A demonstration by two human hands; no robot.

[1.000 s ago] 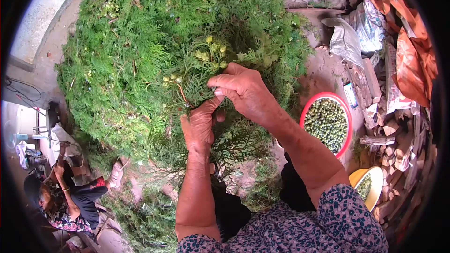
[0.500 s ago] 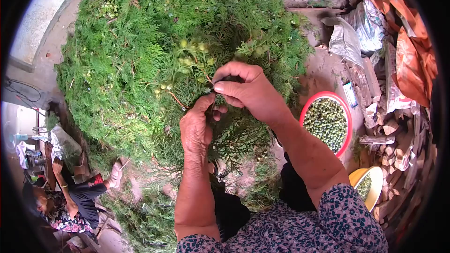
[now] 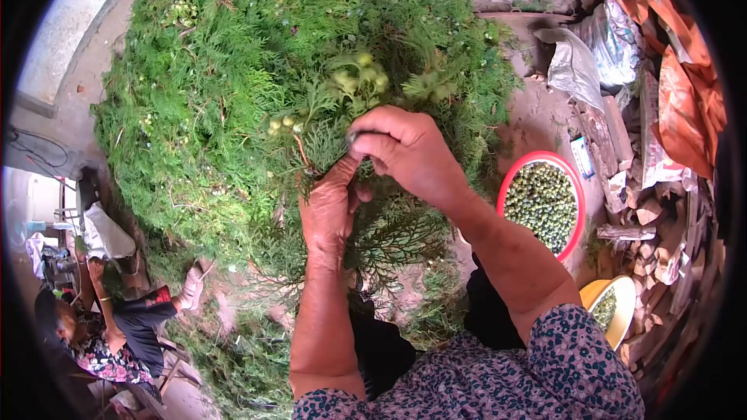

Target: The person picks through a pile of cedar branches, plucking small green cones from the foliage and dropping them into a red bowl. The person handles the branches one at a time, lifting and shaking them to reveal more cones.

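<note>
My left hand (image 3: 327, 208) is closed around the stem of a cypress branch (image 3: 401, 235), whose feathery green foliage spreads above and below the fist. Pale green cones (image 3: 359, 82) cluster on a twig beyond my fingers, slightly blurred. Beside the left thumb, my right hand (image 3: 412, 148) is pinched shut against the branch; whatever lies between its fingertips is too small to make out. Under both hands rises a large heap of cut cypress greenery (image 3: 202, 93).
To the right stands a red-rimmed basin (image 3: 580, 210) full of small green cones. Nearer me is a yellow basin (image 3: 622, 319) with more. Stacked firewood (image 3: 650, 225) and an orange sheet (image 3: 685, 109) line the right side. Another person (image 3: 109, 334) sits at lower left.
My right hand has shifted slightly left and down, nearer the left thumb. The coned twig has swung up and to the right. The seated person's arm has moved.
</note>
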